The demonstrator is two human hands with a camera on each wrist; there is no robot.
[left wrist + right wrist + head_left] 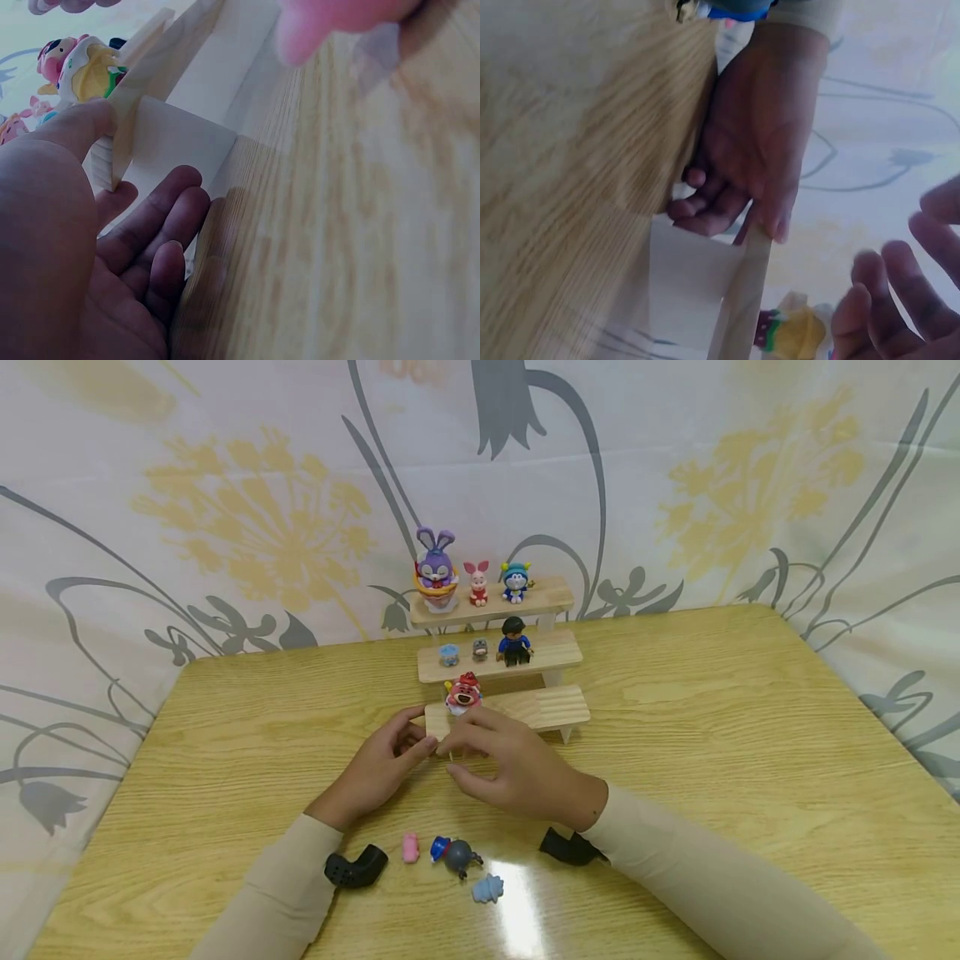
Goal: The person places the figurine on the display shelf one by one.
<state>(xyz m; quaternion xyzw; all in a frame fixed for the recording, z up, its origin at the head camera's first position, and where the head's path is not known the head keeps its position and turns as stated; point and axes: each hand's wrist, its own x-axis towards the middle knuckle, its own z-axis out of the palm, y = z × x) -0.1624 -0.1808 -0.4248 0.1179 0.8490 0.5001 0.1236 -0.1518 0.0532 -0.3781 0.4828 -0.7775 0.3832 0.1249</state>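
Note:
A three-step wooden display stand stands in the middle of the table. My left hand holds the left end of its lowest step, thumb on top and index finger beneath the board. On that step, near the left end, sits a pink bear figurine with a red top, partly behind my right hand. The right hand hovers just in front of the step. Its fingers are spread and loosely bent, with nothing between them.
A purple rabbit, a piglet figurine and other small figures stand on the upper steps. Nearer me lie a pink figure, a grey round figure, a light-blue figure and black curved pieces.

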